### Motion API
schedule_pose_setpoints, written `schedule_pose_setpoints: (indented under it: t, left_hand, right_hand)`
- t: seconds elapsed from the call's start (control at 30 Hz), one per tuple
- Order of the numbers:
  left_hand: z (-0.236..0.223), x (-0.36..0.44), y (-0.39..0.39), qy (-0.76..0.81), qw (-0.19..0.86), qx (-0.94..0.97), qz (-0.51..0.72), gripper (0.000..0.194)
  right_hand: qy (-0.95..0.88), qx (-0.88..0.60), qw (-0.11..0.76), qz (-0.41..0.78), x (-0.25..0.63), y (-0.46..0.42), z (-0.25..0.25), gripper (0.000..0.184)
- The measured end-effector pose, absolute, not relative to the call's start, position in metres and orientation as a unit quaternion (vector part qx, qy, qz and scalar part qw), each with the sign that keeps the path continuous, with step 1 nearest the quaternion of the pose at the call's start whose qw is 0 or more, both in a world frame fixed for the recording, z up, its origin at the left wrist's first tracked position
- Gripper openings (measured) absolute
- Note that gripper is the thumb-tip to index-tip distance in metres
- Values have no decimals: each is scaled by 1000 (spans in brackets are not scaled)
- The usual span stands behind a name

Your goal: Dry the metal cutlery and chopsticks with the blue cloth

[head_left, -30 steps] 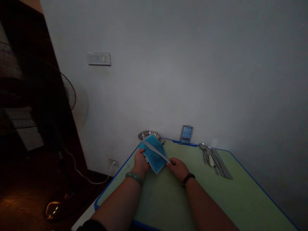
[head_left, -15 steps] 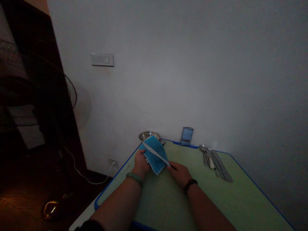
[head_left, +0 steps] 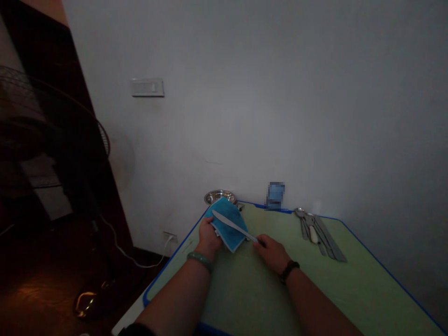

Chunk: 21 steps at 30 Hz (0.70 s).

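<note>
Left hand (head_left: 209, 238) closed on a blue cloth (head_left: 228, 239), steadying it under the blade of a table knife (head_left: 234, 226), right hand (head_left: 272, 254) narrowly pinching the dark handle (head_left: 261, 242).

Knife (head_left: 234, 226) across towel (head_left: 227, 238) on table (head_left: 245, 289); cutlery pile (head_left: 318, 235) right; steel bowl (head_left: 219, 196) behind towel.

2 bare forearms (head_left: 175, 291) reaching forward and converging, left hand (head_left: 208, 238) curled closed and turned inward, right hand (head_left: 272, 254) low and palm down, angled toward the left, hands near each other
</note>
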<state>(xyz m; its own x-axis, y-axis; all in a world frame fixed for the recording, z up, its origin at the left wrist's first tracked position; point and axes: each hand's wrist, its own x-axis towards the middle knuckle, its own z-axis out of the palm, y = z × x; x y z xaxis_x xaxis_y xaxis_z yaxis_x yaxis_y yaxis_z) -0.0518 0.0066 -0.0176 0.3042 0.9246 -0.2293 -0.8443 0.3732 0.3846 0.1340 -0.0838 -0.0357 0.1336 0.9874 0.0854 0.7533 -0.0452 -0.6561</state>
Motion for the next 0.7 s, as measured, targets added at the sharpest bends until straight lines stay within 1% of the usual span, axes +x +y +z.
schedule_pose_setpoints:
  t: [0.17,0.4,0.57,0.7]
  left_hand:
    - [-11,-51,2,259,778,124,559,36]
    - [-5,-49,0,286,757,111,577,34]
    - [-8,-49,3,269,760,130,577,41]
    - [-15,-49,9,240,761,117,592,42]
  right_hand:
    - [-615,-718,275,174,136,-84,-33,26]
    - [-582,-737,289,185,139,-82,-33,27]
    - [-575,-742,300,169,142,-79,-37,27]
    - [-557,-757,300,163,146,-78,-37,27]
